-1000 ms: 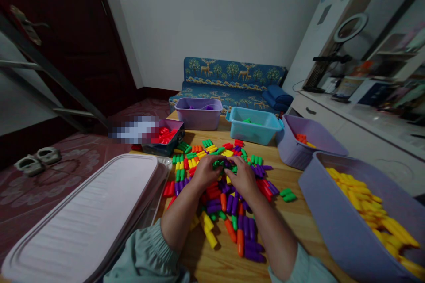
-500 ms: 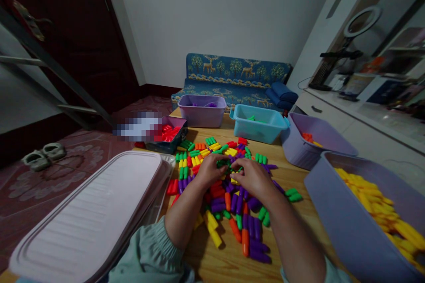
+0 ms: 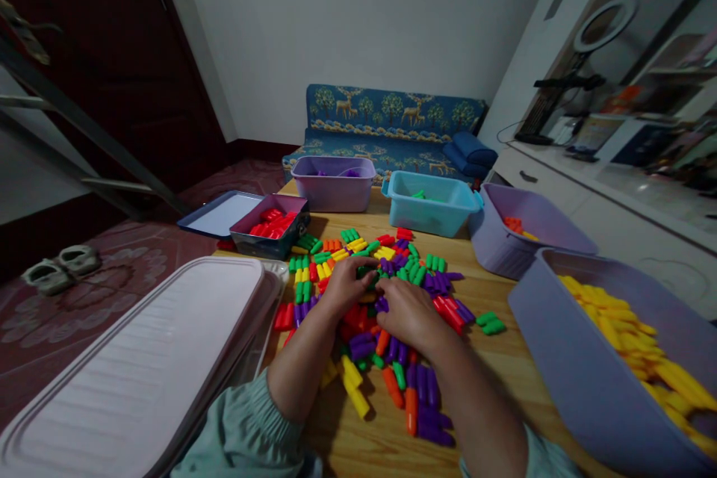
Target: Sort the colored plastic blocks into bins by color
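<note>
A heap of small plastic pieces (image 3: 392, 328) in red, green, yellow, purple and orange lies on the wooden table (image 3: 504, 358). My left hand (image 3: 347, 285) rests on the heap's middle, fingers curled around pieces I cannot name. My right hand (image 3: 406, 312) lies close beside it, fingers bent down onto the purple and orange pieces. Both hands nearly touch above the pile.
A lilac bin of yellow pieces (image 3: 610, 373) stands at the right, a second lilac bin (image 3: 526, 239) behind it. A blue bin (image 3: 429, 203), a purple bin (image 3: 334, 184) and a dark box of red pieces (image 3: 272, 227) line the far edge. A pink-lidded box (image 3: 140, 366) sits left.
My hands have dropped lower onto the pile, the right one drawing nearer to me. The view shifted slightly.
</note>
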The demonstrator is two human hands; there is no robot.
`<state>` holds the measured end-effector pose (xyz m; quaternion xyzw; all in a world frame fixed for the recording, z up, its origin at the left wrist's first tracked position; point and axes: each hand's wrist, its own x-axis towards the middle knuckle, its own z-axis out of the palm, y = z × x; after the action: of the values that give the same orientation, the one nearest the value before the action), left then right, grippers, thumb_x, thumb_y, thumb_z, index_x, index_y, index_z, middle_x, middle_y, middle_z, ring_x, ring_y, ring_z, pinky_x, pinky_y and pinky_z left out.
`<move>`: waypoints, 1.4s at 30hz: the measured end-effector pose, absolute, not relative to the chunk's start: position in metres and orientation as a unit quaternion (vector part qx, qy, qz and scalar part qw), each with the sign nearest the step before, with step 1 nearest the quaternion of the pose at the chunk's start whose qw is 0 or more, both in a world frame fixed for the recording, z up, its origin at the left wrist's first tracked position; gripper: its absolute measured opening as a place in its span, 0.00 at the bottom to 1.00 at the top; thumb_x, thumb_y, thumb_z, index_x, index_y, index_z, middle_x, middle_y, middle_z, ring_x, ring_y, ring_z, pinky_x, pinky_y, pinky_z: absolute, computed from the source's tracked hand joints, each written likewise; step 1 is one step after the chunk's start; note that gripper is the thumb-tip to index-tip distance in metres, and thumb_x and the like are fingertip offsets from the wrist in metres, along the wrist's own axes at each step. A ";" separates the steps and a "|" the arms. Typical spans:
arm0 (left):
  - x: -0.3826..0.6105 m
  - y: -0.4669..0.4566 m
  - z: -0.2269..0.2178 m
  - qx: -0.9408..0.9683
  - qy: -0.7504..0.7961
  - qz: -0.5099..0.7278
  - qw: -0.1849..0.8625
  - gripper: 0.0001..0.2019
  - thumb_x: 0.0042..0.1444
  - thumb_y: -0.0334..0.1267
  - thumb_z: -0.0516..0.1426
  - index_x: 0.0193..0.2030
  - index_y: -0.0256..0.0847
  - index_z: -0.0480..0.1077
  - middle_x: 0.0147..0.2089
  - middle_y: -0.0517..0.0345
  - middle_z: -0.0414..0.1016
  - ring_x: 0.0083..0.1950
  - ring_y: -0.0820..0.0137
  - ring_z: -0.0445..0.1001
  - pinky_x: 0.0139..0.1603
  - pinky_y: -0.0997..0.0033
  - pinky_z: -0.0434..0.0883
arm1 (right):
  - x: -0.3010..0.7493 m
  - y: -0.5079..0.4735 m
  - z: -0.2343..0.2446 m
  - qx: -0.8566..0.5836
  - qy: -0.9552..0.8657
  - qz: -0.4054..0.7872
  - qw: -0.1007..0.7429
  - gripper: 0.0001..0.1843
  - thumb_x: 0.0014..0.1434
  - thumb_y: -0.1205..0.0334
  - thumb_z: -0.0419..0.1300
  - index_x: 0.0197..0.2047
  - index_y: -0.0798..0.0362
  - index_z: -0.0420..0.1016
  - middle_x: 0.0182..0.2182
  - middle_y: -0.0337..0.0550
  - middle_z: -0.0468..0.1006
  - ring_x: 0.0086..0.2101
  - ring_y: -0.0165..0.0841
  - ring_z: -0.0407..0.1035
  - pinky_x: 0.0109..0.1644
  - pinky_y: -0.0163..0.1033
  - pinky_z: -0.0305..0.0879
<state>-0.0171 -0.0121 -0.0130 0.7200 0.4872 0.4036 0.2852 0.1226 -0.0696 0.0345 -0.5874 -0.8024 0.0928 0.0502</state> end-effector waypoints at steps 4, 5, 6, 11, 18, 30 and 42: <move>-0.018 -0.010 -0.015 0.715 0.490 0.407 0.287 0.13 0.53 0.30 0.57 0.44 0.38 0.78 0.44 0.53 0.81 0.47 0.63 0.78 0.50 0.65 0.71 | 0.130 -0.059 0.031 -0.639 -0.751 0.089 0.145 0.13 0.51 0.63 0.60 0.41 0.51 0.77 0.40 0.46 0.77 0.42 0.40 0.73 0.44 0.40 0.65; -0.018 -0.010 -0.016 0.714 0.489 0.410 0.287 0.12 0.53 0.31 0.57 0.44 0.38 0.78 0.44 0.53 0.81 0.46 0.63 0.78 0.50 0.65 0.71 | 0.132 -0.055 0.029 -0.647 -0.736 0.081 0.182 0.12 0.53 0.62 0.59 0.41 0.51 0.77 0.40 0.46 0.77 0.41 0.39 0.73 0.44 0.39 0.65; -0.018 -0.009 -0.017 0.713 0.489 0.412 0.287 0.12 0.53 0.31 0.57 0.44 0.38 0.78 0.44 0.53 0.81 0.46 0.63 0.78 0.50 0.65 0.71 | 0.133 -0.052 0.027 -0.651 -0.724 0.070 0.217 0.11 0.55 0.61 0.58 0.41 0.51 0.77 0.41 0.46 0.76 0.40 0.37 0.73 0.44 0.38 0.65; -0.017 -0.008 -0.019 0.716 0.489 0.412 0.280 0.12 0.53 0.31 0.58 0.44 0.39 0.78 0.43 0.54 0.81 0.45 0.64 0.78 0.49 0.67 0.71 | 0.140 -0.043 0.012 -0.604 -0.751 0.045 0.263 0.24 0.56 0.71 0.54 0.56 0.50 0.70 0.53 0.45 0.72 0.47 0.35 0.70 0.50 0.37 0.65; -0.016 -0.009 -0.018 0.717 0.487 0.412 0.279 0.13 0.53 0.30 0.58 0.45 0.38 0.77 0.44 0.52 0.81 0.47 0.64 0.78 0.50 0.67 0.71 | 0.138 -0.043 0.009 -0.599 -0.774 0.038 0.200 0.30 0.55 0.72 0.52 0.61 0.45 0.65 0.56 0.39 0.70 0.46 0.35 0.72 0.46 0.38 0.66; -0.017 -0.011 -0.016 0.706 0.485 0.432 0.284 0.12 0.52 0.32 0.58 0.43 0.39 0.78 0.42 0.52 0.81 0.44 0.62 0.78 0.49 0.64 0.72 | 0.138 -0.038 0.004 -0.616 -0.700 0.107 0.345 0.15 0.55 0.63 0.58 0.47 0.52 0.74 0.45 0.47 0.77 0.45 0.38 0.72 0.50 0.41 0.66; -0.015 -0.017 -0.004 0.700 0.381 0.510 0.324 0.21 0.52 0.44 0.63 0.52 0.39 0.73 0.49 0.49 0.76 0.46 0.65 0.75 0.46 0.68 0.71 | 0.127 -0.030 -0.005 -0.474 -0.512 0.459 0.550 0.22 0.51 0.52 0.60 0.47 0.54 0.67 0.40 0.47 0.80 0.36 0.36 0.76 0.39 0.39 0.72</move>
<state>-0.0150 -0.0175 -0.0036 0.6996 0.3809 0.5102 0.3242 0.1273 -0.0304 -0.0046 -0.4744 -0.5116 0.4591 0.5500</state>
